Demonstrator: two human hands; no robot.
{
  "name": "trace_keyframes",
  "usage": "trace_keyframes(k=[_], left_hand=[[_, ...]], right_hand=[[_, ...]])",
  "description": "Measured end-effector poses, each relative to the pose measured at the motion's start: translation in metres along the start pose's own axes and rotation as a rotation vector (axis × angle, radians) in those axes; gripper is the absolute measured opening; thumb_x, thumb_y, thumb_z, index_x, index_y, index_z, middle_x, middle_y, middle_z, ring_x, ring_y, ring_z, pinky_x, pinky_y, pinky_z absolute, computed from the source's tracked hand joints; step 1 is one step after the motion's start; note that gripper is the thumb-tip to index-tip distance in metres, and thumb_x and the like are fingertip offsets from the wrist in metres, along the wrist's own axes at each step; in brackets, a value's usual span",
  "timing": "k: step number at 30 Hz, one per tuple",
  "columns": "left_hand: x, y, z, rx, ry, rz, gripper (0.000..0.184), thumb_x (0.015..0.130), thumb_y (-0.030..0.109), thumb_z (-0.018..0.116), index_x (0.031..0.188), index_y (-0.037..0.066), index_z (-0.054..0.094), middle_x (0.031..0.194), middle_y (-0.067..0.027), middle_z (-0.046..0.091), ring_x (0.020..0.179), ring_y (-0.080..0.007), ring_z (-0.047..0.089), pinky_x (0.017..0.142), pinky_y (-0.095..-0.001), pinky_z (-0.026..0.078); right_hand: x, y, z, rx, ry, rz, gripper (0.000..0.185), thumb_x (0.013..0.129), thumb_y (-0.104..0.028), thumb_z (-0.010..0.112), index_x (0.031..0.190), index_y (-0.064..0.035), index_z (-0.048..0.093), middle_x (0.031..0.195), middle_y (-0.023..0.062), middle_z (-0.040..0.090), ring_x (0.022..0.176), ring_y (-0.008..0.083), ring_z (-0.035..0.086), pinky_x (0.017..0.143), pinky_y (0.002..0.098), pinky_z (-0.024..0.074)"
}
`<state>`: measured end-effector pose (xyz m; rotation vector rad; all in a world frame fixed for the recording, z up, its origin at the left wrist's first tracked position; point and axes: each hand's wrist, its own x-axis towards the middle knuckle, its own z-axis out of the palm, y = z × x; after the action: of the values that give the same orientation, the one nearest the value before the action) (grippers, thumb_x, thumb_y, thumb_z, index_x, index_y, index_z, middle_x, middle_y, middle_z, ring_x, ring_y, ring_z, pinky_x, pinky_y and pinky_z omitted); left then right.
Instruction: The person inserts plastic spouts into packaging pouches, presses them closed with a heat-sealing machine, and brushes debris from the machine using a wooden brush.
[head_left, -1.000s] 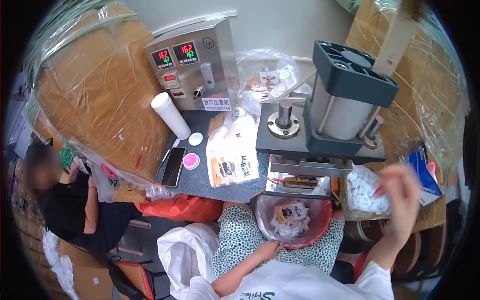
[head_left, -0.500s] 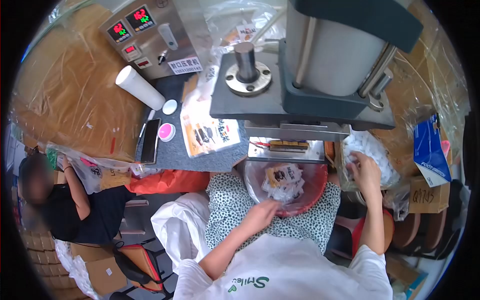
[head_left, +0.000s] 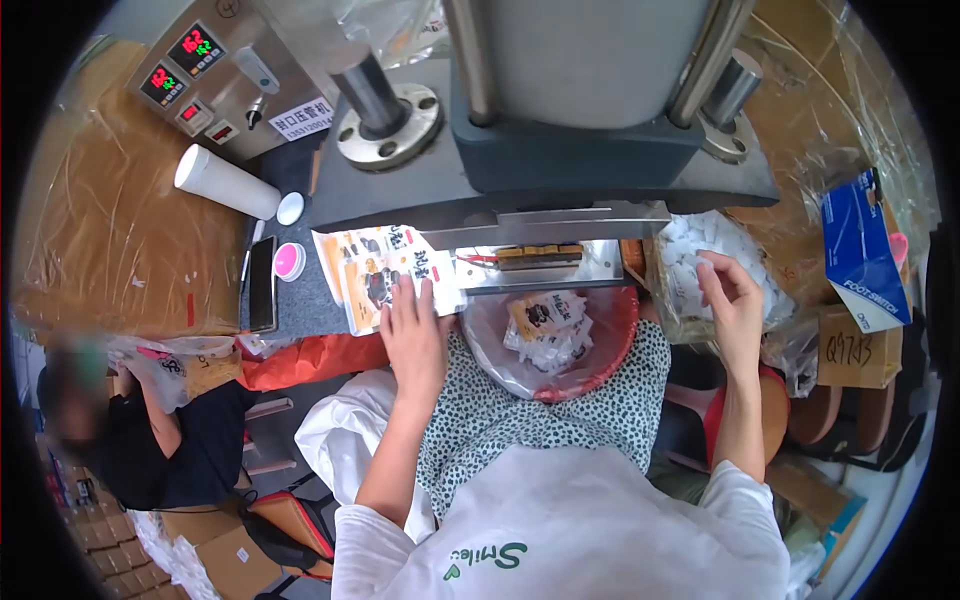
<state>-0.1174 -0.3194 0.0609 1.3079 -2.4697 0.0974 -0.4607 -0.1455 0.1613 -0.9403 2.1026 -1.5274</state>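
At bagged white pieces (head_left: 690, 240), right hand (head_left: 735, 300)'s grip unclear; left hand (head_left: 413, 345) splayed; basin (head_left: 626, 325) holds pouches (head_left: 545, 316).

From here I see a grey-blue tabletop (head_left: 311, 303) carrying a white bottle (head_left: 225, 182), round white lid (head_left: 290, 208), pink-topped jar (head_left: 289, 261), black smartphone (head_left: 262, 285) and overlapping printed pouches (head_left: 356, 287).

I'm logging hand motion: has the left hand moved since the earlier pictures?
Yes: against the worktop, the left hand went forward and leftward, from beside the red basin onto the printed pouches.
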Motion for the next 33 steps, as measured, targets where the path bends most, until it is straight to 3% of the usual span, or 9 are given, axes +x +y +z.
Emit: trace_keyframes(k=[3, 4, 10, 11, 13, 21, 27, 28, 33], left_hand=[[-0.004, -0.004, -0.02, -0.212, 0.008, -0.122, 0.05, 0.081, -0.004, 0.06, 0.13, 0.001, 0.054, 0.125, -0.017, 0.06, 0.118, -0.0366, 0.057, 0.098, -0.0443, 0.043], [-0.003, -0.001, -0.03, -0.261, 0.088, -0.106, 0.038, 0.08, -0.006, 0.061, 0.117, 0.003, 0.063, 0.105, -0.0147, 0.067, 0.099, -0.0365, 0.063, 0.083, -0.0416, 0.049], [-0.012, 0.046, -0.073, -0.53, 0.077, -0.136, 0.025, 0.079, -0.007, 0.064, 0.102, 0.003, 0.07, 0.092, -0.0162, 0.07, 0.082, -0.036, 0.068, 0.073, -0.0412, 0.053], [-0.012, 0.052, -0.077, -0.54, 0.066, -0.12, 0.026, 0.079, -0.007, 0.064, 0.102, 0.003, 0.069, 0.093, -0.0159, 0.07, 0.083, -0.0357, 0.068, 0.073, -0.0406, 0.053], [-0.011, 0.063, -0.082, -0.574, 0.044, -0.138, 0.027, 0.076, -0.007, 0.065, 0.101, 0.003, 0.07, 0.092, -0.0148, 0.07, 0.081, -0.0344, 0.068, 0.071, -0.0393, 0.053], [-0.008, 0.076, -0.082, -0.669, 0.018, 0.043, 0.029, 0.075, -0.008, 0.065, 0.101, 0.004, 0.07, 0.092, -0.0146, 0.07, 0.078, -0.0339, 0.069, 0.068, -0.0396, 0.054], [-0.003, 0.087, -0.066, -0.948, -0.453, -0.091, 0.015, 0.094, 0.012, 0.067, 0.101, -0.002, 0.07, 0.082, -0.0122, 0.071, 0.066, -0.011, 0.063, 0.06, -0.0281, 0.049], [0.001, 0.093, -0.062, -0.995, -0.504, -0.239, 0.024, 0.096, 0.019, 0.065, 0.092, -0.004, 0.072, 0.076, -0.0144, 0.071, 0.068, -0.0169, 0.068, 0.063, -0.0316, 0.051], [0.035, 0.093, -0.03, -1.581, -0.533, -0.575, 0.024, 0.098, 0.017, 0.064, 0.099, -0.007, 0.07, 0.087, -0.005, 0.071, 0.072, -0.0097, 0.064, 0.063, -0.0269, 0.051]], right_hand=[[-0.008, -0.019, 0.009, 0.26, -0.187, 0.134, 0.024, 0.098, -0.018, 0.065, 0.114, -0.0009, 0.068, 0.083, -0.001, 0.064, 0.07, 0.005, 0.053, 0.061, 0.0221, 0.0432], [-0.01, -0.02, 0.011, 0.367, -0.235, 0.174, 0.025, 0.099, -0.017, 0.064, 0.117, -0.0003, 0.066, 0.088, 0.0037, 0.068, 0.071, 0.0069, 0.056, 0.063, 0.0217, 0.0454], [-0.019, -0.038, 0.04, 0.633, -0.693, 0.345, 0.017, 0.093, 0.003, 0.063, 0.109, -0.0004, 0.057, 0.108, 0.0156, 0.07, 0.104, 0.0229, 0.069, 0.087, 0.0322, 0.0572], [-0.022, -0.038, 0.049, 0.673, -0.734, 0.287, 0.025, 0.095, 0.005, 0.059, 0.119, 0.0009, 0.055, 0.113, 0.0154, 0.067, 0.104, 0.0226, 0.069, 0.087, 0.0304, 0.0564], [-0.029, -0.038, 0.068, 0.656, -0.694, 0.109, 0.032, 0.097, 0.006, 0.056, 0.128, 0.0018, 0.053, 0.115, 0.0144, 0.065, 0.104, 0.023, 0.069, 0.088, 0.0288, 0.0552], [-0.032, -0.047, 0.083, 0.0, -0.493, -0.451, 0.019, 0.089, -0.009, 0.07, 0.106, -0.0013, 0.069, 0.108, 0.0093, 0.072, 0.099, 0.0211, 0.071, 0.084, 0.0331, 0.0544], [-0.03, -0.026, 0.089, 0.234, -0.537, -0.109, 0.033, 0.089, -0.011, 0.07, 0.119, -0.0001, 0.062, 0.114, 0.0138, 0.071, 0.099, 0.026, 0.07, 0.084, 0.0352, 0.0546], [-0.032, -0.024, 0.089, 0.167, -0.413, -0.211, 0.041, 0.09, -0.011, 0.07, 0.127, 0.0011, 0.058, 0.116, 0.0162, 0.07, 0.098, 0.0257, 0.071, 0.081, 0.035, 0.0552], [-0.028, -0.036, 0.063, -0.009, -0.278, -0.229, 0.032, 0.09, -0.01, 0.07, 0.12, 0.0023, 0.064, 0.108, 0.0163, 0.072, 0.09, 0.0257, 0.071, 0.072, 0.0326, 0.0545]])
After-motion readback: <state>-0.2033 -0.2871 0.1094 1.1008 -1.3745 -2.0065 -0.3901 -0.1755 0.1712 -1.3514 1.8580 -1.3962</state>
